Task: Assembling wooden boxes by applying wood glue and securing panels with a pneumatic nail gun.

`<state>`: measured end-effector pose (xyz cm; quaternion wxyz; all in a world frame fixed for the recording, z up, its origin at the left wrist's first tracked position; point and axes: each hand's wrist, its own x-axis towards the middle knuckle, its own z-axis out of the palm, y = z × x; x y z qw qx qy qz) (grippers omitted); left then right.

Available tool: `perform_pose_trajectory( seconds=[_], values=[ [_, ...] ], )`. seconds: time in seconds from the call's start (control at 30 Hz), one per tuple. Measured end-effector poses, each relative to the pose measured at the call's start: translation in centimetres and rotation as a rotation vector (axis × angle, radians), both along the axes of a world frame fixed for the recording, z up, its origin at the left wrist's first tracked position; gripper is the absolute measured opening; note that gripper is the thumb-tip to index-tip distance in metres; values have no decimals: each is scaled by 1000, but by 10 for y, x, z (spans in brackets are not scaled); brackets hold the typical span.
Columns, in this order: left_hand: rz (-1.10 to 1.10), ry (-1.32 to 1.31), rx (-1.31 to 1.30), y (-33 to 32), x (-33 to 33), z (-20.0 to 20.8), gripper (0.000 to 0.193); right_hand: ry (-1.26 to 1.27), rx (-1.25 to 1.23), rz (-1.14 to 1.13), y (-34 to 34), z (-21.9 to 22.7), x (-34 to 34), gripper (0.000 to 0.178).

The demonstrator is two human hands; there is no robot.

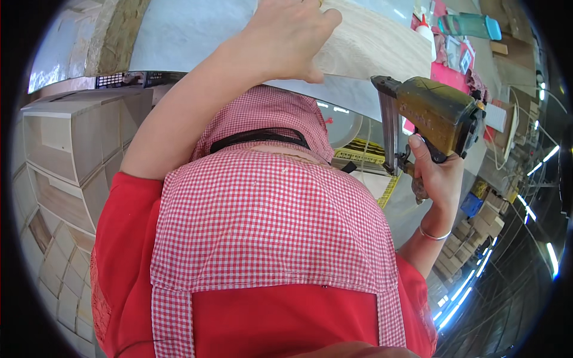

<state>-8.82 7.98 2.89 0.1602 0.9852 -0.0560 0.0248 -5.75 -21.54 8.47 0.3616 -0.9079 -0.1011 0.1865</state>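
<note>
My left hand (292, 39) holds a pale wood-grain board (376, 42) on the bench, with the thumb at the board's near edge. The other fingers are partly cut off by the top of the picture. In my right hand (439, 173) is a pneumatic nail gun (433, 113) with a worn yellow-brown body, my fingers wrapped round its handle. Its dark nose points left and lies by the board's right end; whether they touch I cannot tell. The grey-white bench top (191, 42) stretches under the board.
A white glue bottle with a red tip (424, 33) and a teal plastic bottle (468, 26) lie at the far right. A thick wooden piece (119, 36) rests at the far left. Pale box-like wooden units (54, 143) stack on my left. A yellow crate (361, 151) sits below the bench.
</note>
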Motion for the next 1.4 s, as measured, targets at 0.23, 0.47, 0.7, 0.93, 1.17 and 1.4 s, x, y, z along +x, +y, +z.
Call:
perform_pose_trajectory(
  seconds=[0.23,0.47,0.7,0.93,1.17,1.4],
  values=[
    [12,-69,0,0,-2,-6,60,-19,-11,5,7,-1,-6,28],
    [15,-32,-60,1,-2,-5,72,-17,1,-21,13,-1,-13,24],
    [-218,-554,-495,52,-35,-61,112,-16,-2,-60,24,7,-23,33],
    [-34,-159,-630,69,-53,-89,123,-86,-11,218,53,0,-36,39],
    [-40,-119,-735,68,-48,-90,116,-73,-4,367,77,-8,-43,42],
    [-21,-167,-728,67,-50,-93,114,-36,-46,276,87,-6,-54,41]
  ],
)
